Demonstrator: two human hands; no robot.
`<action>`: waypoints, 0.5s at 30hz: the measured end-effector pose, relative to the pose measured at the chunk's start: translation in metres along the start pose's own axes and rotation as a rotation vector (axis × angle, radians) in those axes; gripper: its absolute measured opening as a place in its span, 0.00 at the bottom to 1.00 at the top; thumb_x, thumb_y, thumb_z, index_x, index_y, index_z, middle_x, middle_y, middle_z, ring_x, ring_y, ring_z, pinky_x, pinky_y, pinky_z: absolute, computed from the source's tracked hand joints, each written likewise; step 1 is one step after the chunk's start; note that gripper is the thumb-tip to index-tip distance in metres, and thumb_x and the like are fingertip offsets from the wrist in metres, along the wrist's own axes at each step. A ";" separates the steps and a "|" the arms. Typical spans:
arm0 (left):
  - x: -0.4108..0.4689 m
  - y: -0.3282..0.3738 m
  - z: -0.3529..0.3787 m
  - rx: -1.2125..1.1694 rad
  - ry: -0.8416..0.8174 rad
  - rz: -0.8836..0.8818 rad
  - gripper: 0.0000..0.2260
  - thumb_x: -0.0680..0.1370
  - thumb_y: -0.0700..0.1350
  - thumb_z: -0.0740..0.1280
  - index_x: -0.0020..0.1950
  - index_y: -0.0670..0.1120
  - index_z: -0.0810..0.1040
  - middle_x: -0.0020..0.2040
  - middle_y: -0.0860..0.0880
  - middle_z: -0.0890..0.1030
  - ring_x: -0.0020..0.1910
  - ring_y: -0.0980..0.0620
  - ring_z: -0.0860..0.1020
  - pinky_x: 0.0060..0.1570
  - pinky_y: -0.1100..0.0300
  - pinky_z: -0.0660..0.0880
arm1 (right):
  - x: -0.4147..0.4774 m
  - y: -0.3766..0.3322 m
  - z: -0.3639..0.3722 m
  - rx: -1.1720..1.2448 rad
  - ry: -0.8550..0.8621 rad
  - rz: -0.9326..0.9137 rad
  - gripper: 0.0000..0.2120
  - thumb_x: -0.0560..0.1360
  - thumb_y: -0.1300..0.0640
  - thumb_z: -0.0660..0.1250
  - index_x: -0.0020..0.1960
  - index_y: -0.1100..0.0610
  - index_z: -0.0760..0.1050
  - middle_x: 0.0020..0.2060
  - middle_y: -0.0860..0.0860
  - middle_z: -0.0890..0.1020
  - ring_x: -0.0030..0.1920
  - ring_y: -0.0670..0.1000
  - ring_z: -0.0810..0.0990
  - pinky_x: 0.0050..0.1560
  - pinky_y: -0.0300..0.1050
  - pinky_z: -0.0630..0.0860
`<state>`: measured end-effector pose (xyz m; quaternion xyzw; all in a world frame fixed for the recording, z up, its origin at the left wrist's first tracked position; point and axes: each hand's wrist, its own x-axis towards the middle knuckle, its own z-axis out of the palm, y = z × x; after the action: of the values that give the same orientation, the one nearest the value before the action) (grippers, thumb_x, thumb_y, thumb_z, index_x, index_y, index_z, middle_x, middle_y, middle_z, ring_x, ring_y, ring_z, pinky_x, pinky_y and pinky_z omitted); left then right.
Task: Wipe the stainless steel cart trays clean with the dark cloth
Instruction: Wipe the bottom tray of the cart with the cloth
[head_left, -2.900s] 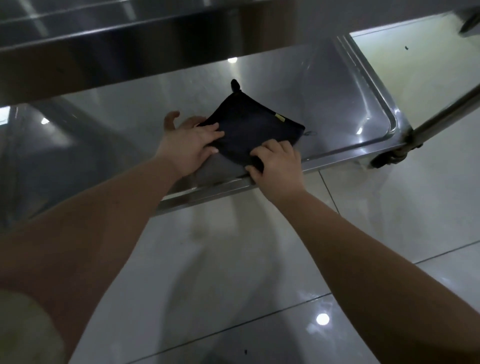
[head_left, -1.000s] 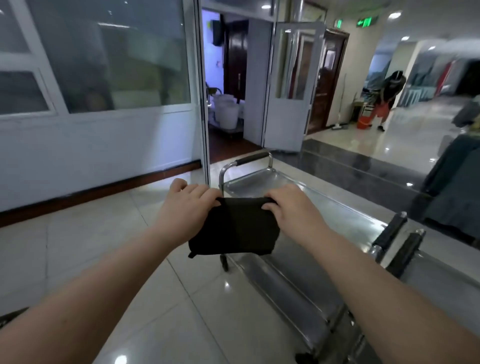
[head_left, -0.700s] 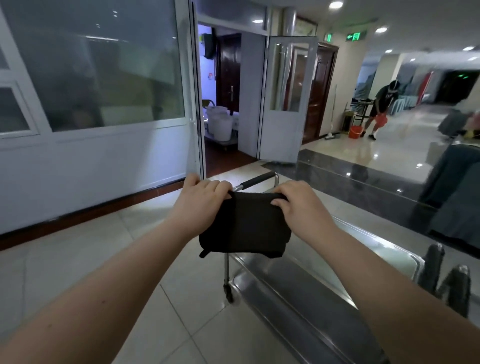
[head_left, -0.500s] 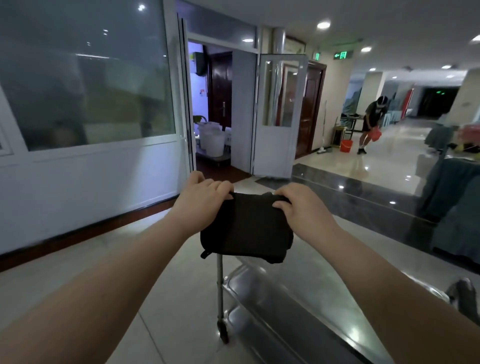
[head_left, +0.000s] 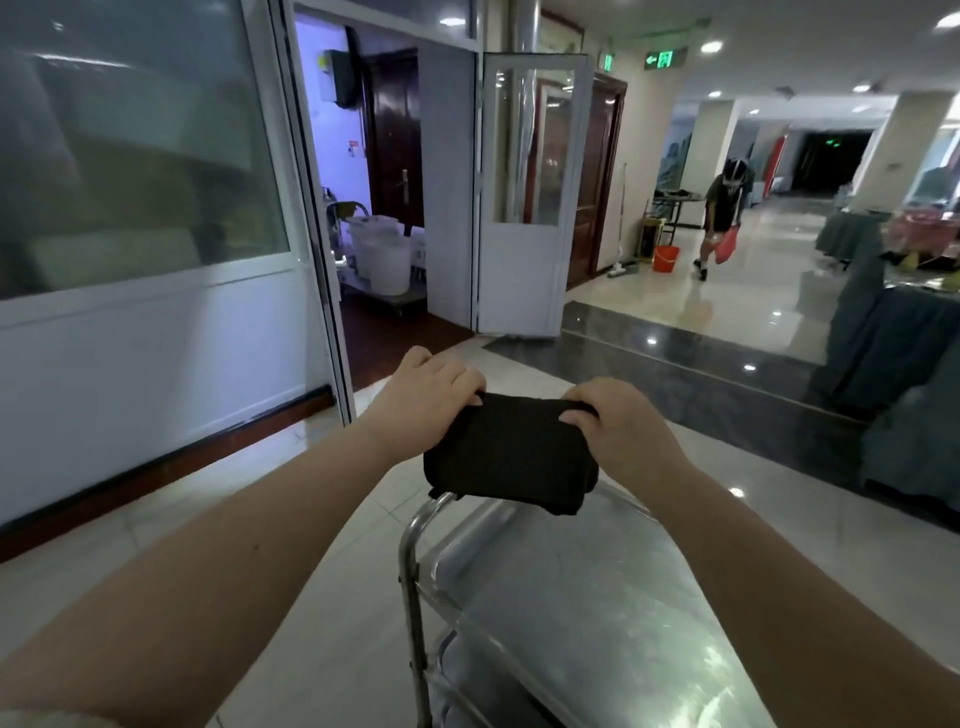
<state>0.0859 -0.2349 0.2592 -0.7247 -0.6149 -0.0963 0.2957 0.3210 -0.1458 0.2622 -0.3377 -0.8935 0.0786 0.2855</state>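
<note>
Now: cloth (head_left: 511, 457) hangs at centre frame, above the far end of the top tray (head_left: 597, 597) and clear of its surface. Left hand (head_left: 421, 400) and right hand (head_left: 618, 426) each curl over its upper edge, clamped on the fabric. We judge it soft, light, limp and folded thick, so it is best gripped along that fold. Count: one cloth, two hands, two trays, with the lower tray (head_left: 470, 670) partly hidden.

Top tray (head_left: 597, 597) surface lies open to approach from above, directly below the held dark cloth (head_left: 509, 457). Frame post (head_left: 410, 597) stands at its far left corner. The lower tray (head_left: 462, 675) is covered overhead, open only from the side.
</note>
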 end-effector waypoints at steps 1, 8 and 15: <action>0.010 -0.012 0.021 -0.010 -0.012 0.025 0.14 0.83 0.50 0.51 0.55 0.50 0.76 0.48 0.51 0.80 0.47 0.49 0.78 0.54 0.52 0.64 | 0.012 0.010 0.016 -0.016 0.004 0.028 0.08 0.79 0.56 0.63 0.53 0.54 0.80 0.47 0.49 0.79 0.51 0.50 0.75 0.53 0.42 0.69; 0.098 -0.090 0.178 -0.083 -0.118 0.170 0.10 0.84 0.50 0.54 0.55 0.51 0.75 0.48 0.53 0.79 0.47 0.50 0.77 0.52 0.54 0.62 | 0.110 0.072 0.122 -0.058 -0.004 0.267 0.08 0.79 0.54 0.63 0.53 0.53 0.81 0.47 0.49 0.80 0.53 0.52 0.74 0.55 0.46 0.71; 0.130 -0.138 0.286 -0.223 -0.040 0.111 0.04 0.77 0.41 0.68 0.51 0.47 0.78 0.43 0.49 0.79 0.41 0.46 0.77 0.52 0.50 0.69 | 0.167 0.096 0.202 -0.143 0.021 0.316 0.08 0.78 0.57 0.66 0.53 0.58 0.81 0.45 0.53 0.80 0.49 0.55 0.74 0.51 0.46 0.69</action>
<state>-0.0798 0.0396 0.1366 -0.7877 -0.5652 -0.1332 0.2056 0.1590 0.0460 0.1396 -0.4941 -0.8296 0.0551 0.2542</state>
